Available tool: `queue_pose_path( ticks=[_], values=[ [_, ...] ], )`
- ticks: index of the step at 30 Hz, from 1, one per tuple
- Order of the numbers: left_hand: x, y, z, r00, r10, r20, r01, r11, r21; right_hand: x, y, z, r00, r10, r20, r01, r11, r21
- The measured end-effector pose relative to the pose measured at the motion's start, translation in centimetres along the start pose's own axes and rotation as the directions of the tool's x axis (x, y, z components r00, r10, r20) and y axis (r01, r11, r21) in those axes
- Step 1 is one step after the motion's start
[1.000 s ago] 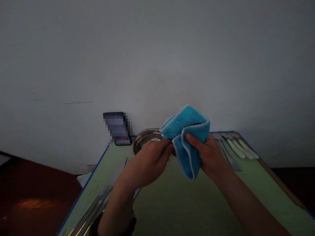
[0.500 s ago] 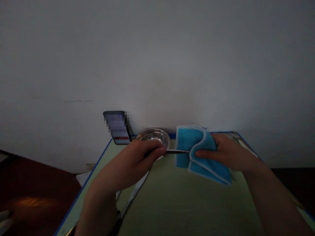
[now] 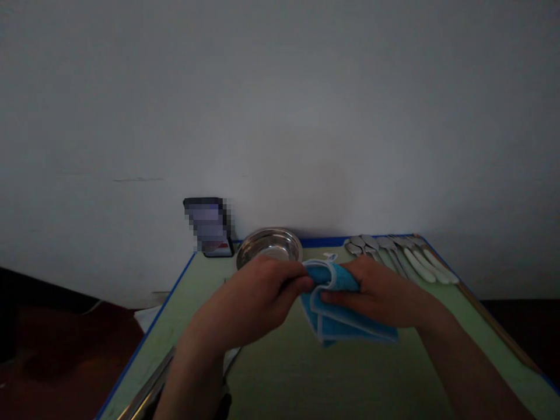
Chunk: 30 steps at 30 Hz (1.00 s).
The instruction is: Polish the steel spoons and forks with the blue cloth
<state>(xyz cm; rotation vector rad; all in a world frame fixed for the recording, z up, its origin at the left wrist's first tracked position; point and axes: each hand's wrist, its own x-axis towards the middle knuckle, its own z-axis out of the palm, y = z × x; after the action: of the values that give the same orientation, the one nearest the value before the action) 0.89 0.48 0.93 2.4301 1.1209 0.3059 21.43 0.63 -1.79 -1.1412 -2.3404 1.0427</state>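
Note:
My left hand (image 3: 258, 297) is closed in a pinch, its fingertips up against the edge of a blue cloth (image 3: 350, 326) with pale trim. Half a second ago it held the end of a thin metal utensil; the cloth and fingers now hide that piece, and its kind does not show. My right hand (image 3: 385, 291) grips the folded cloth, thumb on the near side, with the cloth curled around the spot by my left fingertips. Both hands are above the middle of the green tabletop (image 3: 332, 388).
Behind my left hand stands a shiny metal bowl (image 3: 245, 244). A phone (image 3: 212, 224) leans on the wall to its left. Several spoons (image 3: 370, 242) and pale-handled cutlery (image 3: 422, 267) lie at the back right. Long metal pieces (image 3: 149, 385) lie at the near left, partly behind my forearm.
My hands have come together, the right moving left and slightly nearer with the cloth. The utensil's shaft has gone out of sight in the cloth. The cutlery at the back right is now uncovered.

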Motion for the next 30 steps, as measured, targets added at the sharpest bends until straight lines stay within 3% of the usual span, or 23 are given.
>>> queue_pose_path(
  ticks=[5, 13, 21, 30],
  values=[
    [0.2, 0.0, -0.1, 0.999, 0.033, 0.019, -0.032, 0.999, -0.028, 0.0, 0.0, -0.1, 1.0, -0.015, 0.003, 0.015, 1.0, -0.004],
    [-1.0, -1.2, -1.5, 1.0, 0.021, 0.009, -0.02, 0.997, -0.072, -1.3, 0.8, -2.4, 0.997, 0.072, 0.038, -0.074, 0.995, 0.069],
    [-1.6, -1.4, -1.9, 1.0, 0.009, -0.013, -0.01, 0.997, -0.082, -2.0, 0.8, -3.1, 0.988, 0.154, -0.009, -0.153, 0.985, 0.078],
    [-1.1, -0.2, -1.5, 0.999, 0.02, -0.027, -0.021, 0.999, -0.038, -1.3, -0.2, -2.2, 0.998, 0.036, -0.06, -0.031, 0.996, 0.088]
  ],
)
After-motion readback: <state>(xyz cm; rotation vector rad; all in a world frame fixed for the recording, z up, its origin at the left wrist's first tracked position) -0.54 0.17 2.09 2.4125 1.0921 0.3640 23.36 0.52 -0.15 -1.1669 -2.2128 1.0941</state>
